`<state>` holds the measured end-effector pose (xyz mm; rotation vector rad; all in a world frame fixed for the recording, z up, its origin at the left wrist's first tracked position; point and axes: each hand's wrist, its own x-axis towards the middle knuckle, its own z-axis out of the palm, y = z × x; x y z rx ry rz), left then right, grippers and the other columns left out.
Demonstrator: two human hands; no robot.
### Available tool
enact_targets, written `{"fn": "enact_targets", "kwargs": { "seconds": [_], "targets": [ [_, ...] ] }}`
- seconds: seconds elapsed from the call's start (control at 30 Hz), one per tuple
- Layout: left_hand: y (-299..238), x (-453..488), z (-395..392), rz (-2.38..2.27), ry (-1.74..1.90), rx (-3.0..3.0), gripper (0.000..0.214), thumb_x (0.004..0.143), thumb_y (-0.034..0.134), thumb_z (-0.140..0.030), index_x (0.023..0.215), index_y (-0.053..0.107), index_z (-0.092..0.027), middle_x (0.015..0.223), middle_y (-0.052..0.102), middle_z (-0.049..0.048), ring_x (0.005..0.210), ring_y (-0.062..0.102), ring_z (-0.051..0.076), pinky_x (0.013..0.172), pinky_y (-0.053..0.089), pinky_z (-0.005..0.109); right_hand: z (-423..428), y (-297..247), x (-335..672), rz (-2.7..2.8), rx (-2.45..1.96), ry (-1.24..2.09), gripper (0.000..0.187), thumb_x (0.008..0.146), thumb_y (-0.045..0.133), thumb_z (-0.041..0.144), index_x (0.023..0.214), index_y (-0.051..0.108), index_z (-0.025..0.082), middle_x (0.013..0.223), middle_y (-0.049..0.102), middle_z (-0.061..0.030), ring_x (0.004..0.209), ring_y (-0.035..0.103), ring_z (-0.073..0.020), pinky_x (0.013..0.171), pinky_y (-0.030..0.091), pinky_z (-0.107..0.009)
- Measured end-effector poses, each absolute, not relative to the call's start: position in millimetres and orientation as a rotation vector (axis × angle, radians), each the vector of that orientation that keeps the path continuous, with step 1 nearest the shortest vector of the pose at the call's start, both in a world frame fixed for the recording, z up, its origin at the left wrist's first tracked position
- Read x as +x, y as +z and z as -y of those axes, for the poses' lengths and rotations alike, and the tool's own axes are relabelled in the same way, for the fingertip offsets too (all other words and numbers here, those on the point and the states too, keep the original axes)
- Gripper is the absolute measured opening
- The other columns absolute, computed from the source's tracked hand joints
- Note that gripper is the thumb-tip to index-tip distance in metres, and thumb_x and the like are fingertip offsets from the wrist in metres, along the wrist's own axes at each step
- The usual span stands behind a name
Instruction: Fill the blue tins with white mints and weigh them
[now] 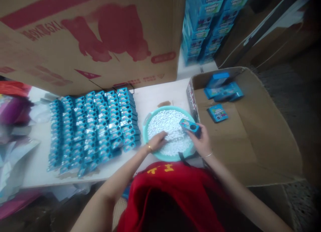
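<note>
A teal basin (148,120) full of small white pellets (168,123) sits on the white table in front of me. My left hand (157,141) rests in the pellets at the basin's near left, fingers curled down into them. My right hand (200,140) grips a small blue box (189,126) and holds it over the basin's right side. Left of the basin, several rows of the same blue boxes (92,125) stand packed together on the table.
An open cardboard carton (250,135) at the right holds a few blue boxes (222,91). A large printed carton (87,34) stands behind the rows. Stacked blue boxes (208,24) rise at the back. Plastic wrappers (15,125) lie at the left.
</note>
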<state>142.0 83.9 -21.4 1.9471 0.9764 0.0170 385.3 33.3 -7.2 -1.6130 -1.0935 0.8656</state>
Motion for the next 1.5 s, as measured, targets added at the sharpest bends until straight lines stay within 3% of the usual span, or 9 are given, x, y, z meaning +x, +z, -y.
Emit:
{"fn": "enact_targets", "kwargs": {
  "seconds": [0.2,0.33,0.6,0.8,0.93,1.1,1.23,1.37,1.5],
  "targets": [
    [59.9,120.3,-101.4,-0.894,0.099,2.058,0.025,0.092,0.042,-0.026,0.112,0.050,-0.015,0.101,0.057,0.0102,0.092,0.054,0.019,0.084,0.045,0.034,-33.5,-6.9,384.5,1.474,-1.560,0.724,0.032,0.081,0.057,0.025,0.113,0.052,0.022,0.107,0.057,-0.0089,0.102,0.054,-0.0253,0.092,0.045,-0.044],
    [100.7,128.7,-115.1,-0.868,-0.038,2.202,0.023,0.092,0.041,-0.024,0.111,0.050,-0.015,0.100,0.057,0.0101,0.091,0.055,0.019,0.082,0.047,0.032,-30.1,-6.4,374.8,1.654,-1.488,0.725,0.037,0.078,0.049,0.015,0.115,0.052,0.021,0.109,0.056,-0.0104,0.106,0.053,-0.0262,0.095,0.044,-0.046],
    [148.3,179.4,-117.3,-0.991,-0.599,2.494,0.026,0.090,0.038,-0.011,0.113,0.050,-0.015,0.096,0.058,0.0091,0.086,0.056,0.020,0.070,0.047,0.030,-27.0,-2.8,363.9,1.713,-1.482,0.737,0.043,0.075,0.048,0.011,0.117,0.053,0.022,0.108,0.058,-0.0093,0.104,0.054,-0.0269,0.092,0.047,-0.046],
    [165.0,192.9,-114.9,-0.943,-0.674,2.598,0.024,0.093,0.034,-0.013,0.101,0.057,-0.014,0.093,0.056,0.0096,0.086,0.055,0.022,0.068,0.047,0.033,-28.9,-7.7,366.8,1.693,-1.476,0.740,0.041,0.077,0.048,0.013,0.117,0.053,0.021,0.109,0.058,-0.0101,0.106,0.053,-0.0274,0.095,0.045,-0.048],
    [132.7,162.5,-124.6,-1.119,-0.571,2.544,0.025,0.090,0.039,-0.010,0.109,0.054,-0.016,0.099,0.055,0.0086,0.090,0.054,0.022,0.074,0.048,0.033,-30.4,-10.9,373.5,1.646,-1.488,0.747,0.040,0.078,0.048,0.014,0.116,0.052,0.021,0.110,0.057,-0.0107,0.107,0.053,-0.0269,0.095,0.045,-0.047],
    [29.3,130.3,-119.9,-1.243,-0.669,2.352,0.028,0.089,0.036,-0.008,0.109,0.054,-0.015,0.104,0.056,0.0100,0.097,0.054,0.022,0.083,0.046,0.035,-34.3,-8.3,382.2,1.509,-1.548,0.717,0.033,0.081,0.054,0.023,0.114,0.052,0.022,0.108,0.058,-0.0096,0.105,0.054,-0.0258,0.093,0.045,-0.045],
    [-38.7,151.6,-96.7,-1.101,-0.452,2.193,0.029,0.090,0.038,-0.014,0.115,0.051,-0.018,0.113,0.056,0.0102,0.106,0.051,0.022,0.092,0.044,0.037,-39.4,-5.5,383.6,1.393,-1.597,0.745,0.032,0.082,0.060,0.031,0.112,0.052,0.022,0.105,0.058,-0.0083,0.101,0.055,-0.0247,0.090,0.046,-0.043],
    [-62.2,176.5,-81.7,-1.068,-0.235,2.030,0.040,0.083,0.043,-0.010,0.123,0.048,-0.015,0.120,0.054,0.0111,0.112,0.049,0.022,0.100,0.039,0.037,-42.8,-7.0,383.2,1.272,-1.635,0.796,0.036,0.081,0.062,0.036,0.113,0.052,0.022,0.105,0.058,-0.0069,0.099,0.056,-0.0230,0.090,0.046,-0.041],
    [-45.6,166.5,-82.3,-1.023,-0.102,1.922,0.036,0.083,0.045,-0.016,0.118,0.051,-0.015,0.112,0.058,0.0093,0.101,0.054,0.020,0.095,0.043,0.036,-43.3,-9.3,384.9,1.200,-1.666,0.826,0.040,0.079,0.064,0.038,0.113,0.052,0.022,0.105,0.059,-0.0059,0.097,0.057,-0.0223,0.089,0.046,-0.040]
  ]
}}
